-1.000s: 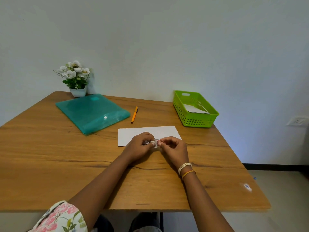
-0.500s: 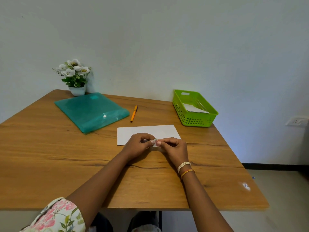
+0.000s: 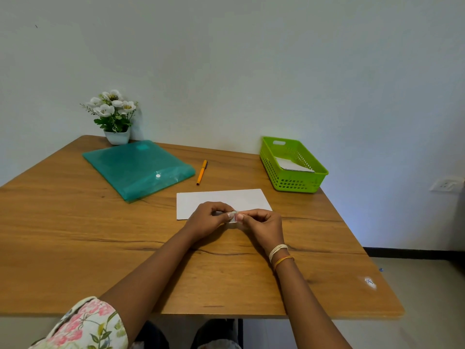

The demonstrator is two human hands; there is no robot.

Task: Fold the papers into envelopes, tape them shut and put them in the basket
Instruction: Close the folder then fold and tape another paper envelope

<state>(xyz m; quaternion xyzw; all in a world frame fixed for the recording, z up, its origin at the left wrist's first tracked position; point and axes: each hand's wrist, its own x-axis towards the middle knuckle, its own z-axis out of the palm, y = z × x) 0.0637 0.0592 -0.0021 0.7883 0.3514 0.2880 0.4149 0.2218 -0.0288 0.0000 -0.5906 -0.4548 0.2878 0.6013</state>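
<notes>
Paper [image 3: 221, 201]: white folded sheet lying flat on the worktop [image 3: 75, 235], long side across the view; its near edge is partly covered by both hands, its far and left edges are bare.
Tape [image 3: 233, 217]: small pale roll or piece pinched between the two hands, just above the near edge of the paper; too small to tell more.
Left hand [image 3: 207, 219]: fingers curled, thumb and forefinger closed on the left side of the tape; the hand overlaps the paper's near edge.
Right hand [image 3: 263, 222]: fingers curled, thumb and forefinger closed on the right side of the tape; wrist carries white and orange bands [image 3: 279, 254].
Basket [image 3: 292, 165]: green perforated plastic, on the far right part of the worktop near its right edge, well apart from the paper; a white folded paper piece [image 3: 293, 165] lies inside.
Pen [image 3: 201, 172]: orange, lying between the folder and the basket, just beyond the paper's far left corner, not touching it.
Folder [image 3: 138, 167]: teal, translucent, with a snap button, lying at an angle on the far left.
Flower pot [image 3: 117, 137]: white, with white flowers, at the far edge against the wall, touching the folder's far corner.
Open room: bare wood stretches left of the hands and along the whole near edge; a clear strip also runs between paper and basket.
Sleeve [image 3: 88, 323]: floral print, at the bottom left.
</notes>
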